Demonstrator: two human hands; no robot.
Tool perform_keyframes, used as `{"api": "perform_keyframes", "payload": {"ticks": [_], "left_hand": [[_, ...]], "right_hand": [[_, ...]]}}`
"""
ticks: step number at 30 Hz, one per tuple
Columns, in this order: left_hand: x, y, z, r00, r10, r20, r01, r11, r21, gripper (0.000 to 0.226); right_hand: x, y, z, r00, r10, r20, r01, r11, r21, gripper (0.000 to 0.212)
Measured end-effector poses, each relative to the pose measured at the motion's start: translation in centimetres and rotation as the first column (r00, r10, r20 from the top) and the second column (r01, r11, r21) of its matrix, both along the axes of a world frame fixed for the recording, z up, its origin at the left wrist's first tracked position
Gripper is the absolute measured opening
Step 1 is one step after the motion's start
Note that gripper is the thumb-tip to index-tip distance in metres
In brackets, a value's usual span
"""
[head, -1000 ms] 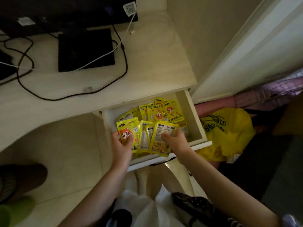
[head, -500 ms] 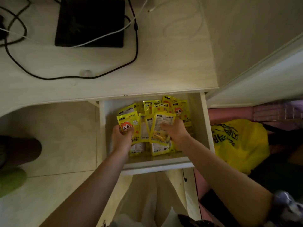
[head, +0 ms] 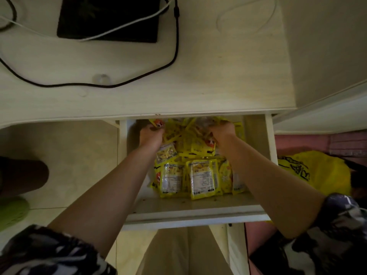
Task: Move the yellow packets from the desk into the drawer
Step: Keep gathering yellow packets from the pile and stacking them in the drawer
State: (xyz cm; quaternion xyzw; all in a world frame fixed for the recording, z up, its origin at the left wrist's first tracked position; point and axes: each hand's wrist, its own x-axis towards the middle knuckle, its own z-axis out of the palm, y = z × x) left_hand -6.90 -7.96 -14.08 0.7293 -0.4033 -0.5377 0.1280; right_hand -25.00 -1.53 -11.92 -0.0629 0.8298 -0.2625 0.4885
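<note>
The pale wooden drawer (head: 198, 213) stands pulled out under the desk (head: 218, 80). Several yellow packets (head: 201, 178) lie inside it, some face down near the front. Both my hands reach to the drawer's back, just under the desk edge. My left hand (head: 152, 133) grips a bunch of yellow packets at the back left. My right hand (head: 223, 132) grips the same bunch at the back right. The fingertips of both hands are partly hidden among the packets.
On the desk lie a black flat device (head: 109, 18), a black cable (head: 174, 52) and a white cable (head: 123, 26). A yellow plastic bag (head: 321, 173) lies on the floor right of the drawer. A green slipper (head: 12, 212) shows at the far left.
Both hands have carried the fanned packets from the drawer's front to its back, under the desk edge. The view has tilted down and closer, showing more packets lying at the front.
</note>
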Motion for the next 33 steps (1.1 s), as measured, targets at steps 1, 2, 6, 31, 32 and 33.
{"api": "perform_keyframes", "payload": {"ticks": [1, 2, 6, 31, 32, 33], "left_hand": [[0.3, 0.1, 0.0, 1.0, -0.006, 0.006, 0.005, 1.0, 0.02, 0.025], [0.5, 0.4, 0.1, 1.0, -0.02, 0.021, 0.02, 1.0, 0.025, 0.027], [1.8, 2.0, 1.3, 0.987, -0.125, 0.106, 0.13, 0.99, -0.048, 0.033], [9.5, 18.3, 13.7, 0.953, -0.194, 0.232, 0.262, 0.914, -0.31, 0.023], [10.3, 19.0, 13.7, 0.948, -0.195, 0.25, 0.271, 0.909, -0.317, 0.023], [11.1, 19.5, 13.5, 0.943, -0.198, 0.267, 0.281, 0.904, -0.322, 0.022]], "right_hand": [[-0.4, 0.4, -0.2, 0.997, 0.041, -0.061, -0.038, 0.998, 0.05, 0.018], [-0.8, 0.9, -0.7, 0.989, 0.076, -0.125, -0.066, 0.995, 0.079, 0.026], [-1.4, 2.9, 0.5, 0.966, 0.181, -0.185, -0.165, 0.981, 0.102, 0.015], [11.0, 14.6, 12.5, 0.555, 0.76, -0.338, -0.811, 0.585, -0.017, 0.038], [11.7, 14.7, 12.7, 0.521, 0.778, -0.352, -0.833, 0.553, -0.01, 0.037], [12.5, 14.7, 12.9, 0.488, 0.791, -0.368, -0.852, 0.524, -0.004, 0.036]]}}
